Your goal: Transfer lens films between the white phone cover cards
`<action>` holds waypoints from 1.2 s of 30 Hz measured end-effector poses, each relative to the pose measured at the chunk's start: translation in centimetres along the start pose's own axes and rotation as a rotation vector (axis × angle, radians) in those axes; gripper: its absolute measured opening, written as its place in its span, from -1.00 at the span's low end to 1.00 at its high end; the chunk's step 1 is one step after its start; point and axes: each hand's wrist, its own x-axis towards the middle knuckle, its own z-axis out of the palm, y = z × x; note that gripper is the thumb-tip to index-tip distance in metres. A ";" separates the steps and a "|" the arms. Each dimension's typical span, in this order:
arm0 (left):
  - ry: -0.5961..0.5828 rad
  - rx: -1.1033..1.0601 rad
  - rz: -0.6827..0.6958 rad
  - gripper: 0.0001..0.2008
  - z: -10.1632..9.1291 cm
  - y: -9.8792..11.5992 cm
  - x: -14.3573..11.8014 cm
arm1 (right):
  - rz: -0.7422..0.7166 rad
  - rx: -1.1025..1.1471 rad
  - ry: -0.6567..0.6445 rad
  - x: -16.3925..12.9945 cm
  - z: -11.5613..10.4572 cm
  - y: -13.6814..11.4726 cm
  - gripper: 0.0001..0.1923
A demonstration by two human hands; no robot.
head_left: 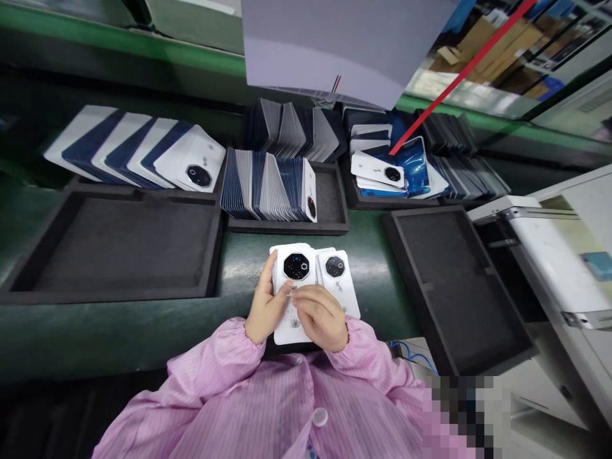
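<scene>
Your left hand (264,309) is curled round the left edge of a white phone back cover (292,280), thumb along its side and fingers underneath, so it is gripping the cover. Your right hand (321,317) lies over the lower half of the same cover, fingers bent and pinched together at its face just below the round black camera ring; whether it is picking at a film or only pressing there, I cannot tell. A second cover (338,280) lies just beside the first on its right, partly under your right hand and touching it.

Judge these covers light, thin and stiff, with a glossy face that will slip and take fingerprints or scratches easily. Hold by the long edges, as your left hand does, and keep off the camera ring and the printed face.

Both covers sit over the green bench (239,255), close to your body, between your pink sleeves (210,357). An empty black foam tray (115,245) lies to your left, another black tray (459,280) to your right. Beyond, a smaller tray (329,197) holds a row of covers stood on edge, with more fanned stacks (138,150) at the back.
</scene>
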 end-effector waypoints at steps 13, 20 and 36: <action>0.003 0.021 0.023 -0.35 0.0 0.0 -0.2 | 0.015 -0.014 -0.005 -0.1 -0.2 0.2 -0.64; 0.016 -0.042 -0.042 -0.37 0.3 0.3 -0.3 | 0.302 -0.242 0.043 0.1 -0.9 1.2 -0.38; -0.015 -0.192 -0.144 -0.40 0.2 0.1 -0.3 | 0.722 0.182 0.097 0.2 -3.2 3.1 -0.77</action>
